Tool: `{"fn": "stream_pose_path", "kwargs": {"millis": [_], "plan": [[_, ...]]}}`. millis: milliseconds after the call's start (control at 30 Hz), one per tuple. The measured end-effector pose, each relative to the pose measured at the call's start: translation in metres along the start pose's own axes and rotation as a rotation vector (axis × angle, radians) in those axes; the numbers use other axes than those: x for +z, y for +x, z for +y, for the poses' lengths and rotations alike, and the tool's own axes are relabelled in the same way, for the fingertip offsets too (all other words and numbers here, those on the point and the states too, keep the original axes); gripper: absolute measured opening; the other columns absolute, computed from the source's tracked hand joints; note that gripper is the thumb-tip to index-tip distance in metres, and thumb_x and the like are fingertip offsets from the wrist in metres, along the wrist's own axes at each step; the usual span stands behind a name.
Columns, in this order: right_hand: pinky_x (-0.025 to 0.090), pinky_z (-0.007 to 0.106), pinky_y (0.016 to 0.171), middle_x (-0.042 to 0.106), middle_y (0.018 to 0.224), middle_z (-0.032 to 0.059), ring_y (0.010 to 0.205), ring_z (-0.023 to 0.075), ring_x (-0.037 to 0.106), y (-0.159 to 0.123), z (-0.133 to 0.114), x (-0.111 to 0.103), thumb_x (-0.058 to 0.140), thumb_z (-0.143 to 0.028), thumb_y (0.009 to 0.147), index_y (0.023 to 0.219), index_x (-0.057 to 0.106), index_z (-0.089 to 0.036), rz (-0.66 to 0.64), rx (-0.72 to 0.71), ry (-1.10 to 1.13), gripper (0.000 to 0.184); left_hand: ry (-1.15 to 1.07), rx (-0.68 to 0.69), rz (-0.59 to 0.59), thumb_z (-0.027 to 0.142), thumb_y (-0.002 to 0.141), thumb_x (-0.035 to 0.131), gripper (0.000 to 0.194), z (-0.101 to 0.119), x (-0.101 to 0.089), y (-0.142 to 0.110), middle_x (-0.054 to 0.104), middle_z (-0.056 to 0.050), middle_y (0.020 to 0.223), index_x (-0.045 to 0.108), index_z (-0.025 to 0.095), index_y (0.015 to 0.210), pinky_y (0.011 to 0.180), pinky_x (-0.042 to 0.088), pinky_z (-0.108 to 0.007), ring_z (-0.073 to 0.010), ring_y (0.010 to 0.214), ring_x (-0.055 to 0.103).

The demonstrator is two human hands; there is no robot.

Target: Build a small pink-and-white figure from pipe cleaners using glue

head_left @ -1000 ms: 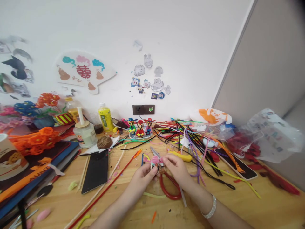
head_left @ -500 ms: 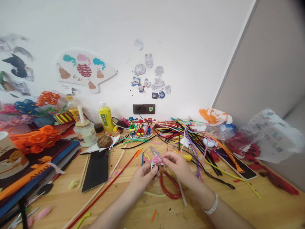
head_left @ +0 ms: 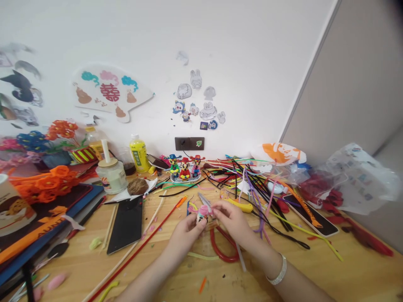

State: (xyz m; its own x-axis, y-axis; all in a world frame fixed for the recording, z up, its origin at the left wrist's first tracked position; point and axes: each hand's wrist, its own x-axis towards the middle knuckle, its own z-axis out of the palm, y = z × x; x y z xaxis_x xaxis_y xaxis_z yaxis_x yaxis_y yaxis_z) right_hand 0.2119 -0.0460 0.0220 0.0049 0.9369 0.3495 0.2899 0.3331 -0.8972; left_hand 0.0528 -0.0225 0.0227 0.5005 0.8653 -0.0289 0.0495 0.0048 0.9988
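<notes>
A small clay figurine with a pink hat and a white face is pinched in my left hand, between thumb and fingers. My right hand is closed, its thumb and forefinger pressed together right beside the figurine's hat; whatever it grips is too small to make out. Under both hands lies a pair of scissors with red handles, blades pointing away from me. Just beyond my right hand rests a yellow-handled tool with a black cord. Behind stand three finished-looking figurines on a small tray.
Pipe cleaners in many colours are heaped at the back right. A dark phone, a glass jar and a yellow bottle stand or lie left. Another phone and plastic bags are right.
Both hands, with the figurine, have shifted slightly left. My right fingertips are a little apart from the hat, where they overlapped its edge before. The view has moved slightly.
</notes>
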Motion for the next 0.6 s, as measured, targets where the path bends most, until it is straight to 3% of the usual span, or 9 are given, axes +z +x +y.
{"fn": "stream_pose_path", "kwargs": {"millis": [100, 167, 367, 600], "plan": [[0.040, 0.029, 0.074, 0.063, 0.082, 0.0032, 0.079, 0.0168, 0.055, 0.002, -0.006, -0.010, 0.052, -0.019, 0.078, 0.082, 0.063, -0.020, -0.068, -0.133, -0.269, 0.012, 0.045, 0.012, -0.007, 0.055, 0.061, 0.060, 0.041, -0.002, -0.001, 0.001, 0.051, 0.002, 0.056, 0.054, 0.014, 0.062, 0.057, 0.037, -0.025, -0.0122, 0.054, 0.047], [0.041, 0.027, 0.069, 0.063, 0.076, 0.0022, 0.074, 0.0161, 0.055, 0.002, -0.009, -0.012, 0.052, -0.019, 0.078, 0.078, 0.063, -0.020, -0.071, -0.117, -0.300, 0.011, 0.046, 0.003, -0.014, 0.056, 0.061, 0.058, 0.042, -0.002, -0.001, 0.001, 0.052, 0.002, 0.058, 0.054, 0.015, 0.063, 0.057, 0.038, -0.026, -0.0125, 0.054, 0.047], [0.041, 0.025, 0.059, 0.057, 0.065, -0.0002, 0.062, 0.0144, 0.054, 0.001, -0.003, -0.001, 0.051, -0.024, 0.076, 0.071, 0.057, -0.017, 0.041, 0.079, -0.054, 0.011, 0.027, -0.027, -0.020, 0.059, 0.059, 0.059, 0.045, 0.002, 0.001, -0.001, 0.054, 0.001, 0.061, 0.055, 0.014, 0.064, 0.058, 0.038, -0.025, -0.0118, 0.055, 0.047], [0.041, 0.025, 0.058, 0.055, 0.061, -0.0008, 0.059, 0.0137, 0.052, -0.003, 0.004, 0.010, 0.053, -0.030, 0.074, 0.070, 0.055, -0.017, 0.175, 0.135, 0.144, 0.014, -0.024, -0.049, -0.030, 0.061, 0.056, 0.061, 0.049, 0.001, 0.001, -0.001, 0.056, 0.000, 0.061, 0.056, 0.013, 0.065, 0.060, 0.038, -0.025, -0.0117, 0.056, 0.048]]}}
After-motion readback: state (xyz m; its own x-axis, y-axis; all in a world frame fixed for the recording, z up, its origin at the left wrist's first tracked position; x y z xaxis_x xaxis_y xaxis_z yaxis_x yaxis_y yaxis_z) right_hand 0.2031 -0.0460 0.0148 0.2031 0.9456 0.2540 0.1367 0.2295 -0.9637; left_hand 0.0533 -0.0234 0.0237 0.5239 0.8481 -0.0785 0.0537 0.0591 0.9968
